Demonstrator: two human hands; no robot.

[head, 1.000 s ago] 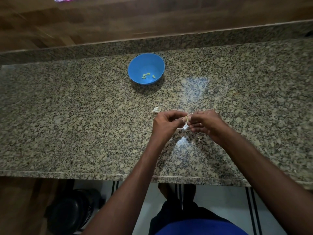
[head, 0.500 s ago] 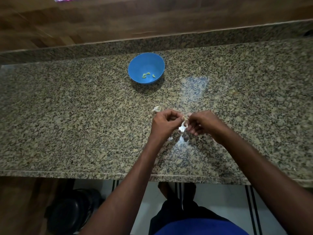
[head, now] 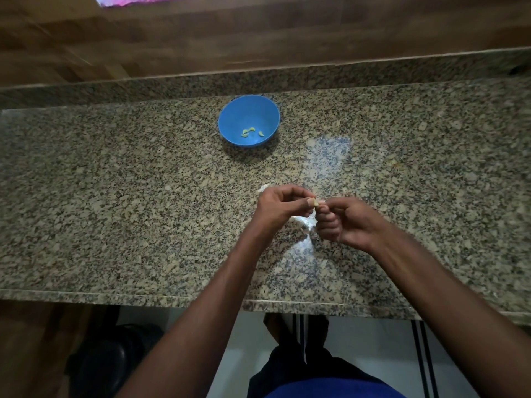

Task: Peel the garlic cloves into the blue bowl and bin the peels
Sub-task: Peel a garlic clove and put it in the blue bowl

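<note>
So you're pinching the garlic clove [head: 316, 203] between your left hand [head: 280, 205] and right hand [head: 343, 222], both curled tight, hovering near the blue bowl [head: 248, 120]; keep peeling slowly.

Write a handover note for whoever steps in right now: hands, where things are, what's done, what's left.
Hands: left hand and right hand both pinch one garlic clove between them, above the granite counter, near its front edge.
Things: blue bowl stands farther back with a few peeled cloves inside. White peel scraps lie on the counter under the hands and one more just behind the left hand.
Done: a few cloves peeled.
Left: finish this clove, drop it in the bowl, bin the peels. No bin is clearly in view.
</note>
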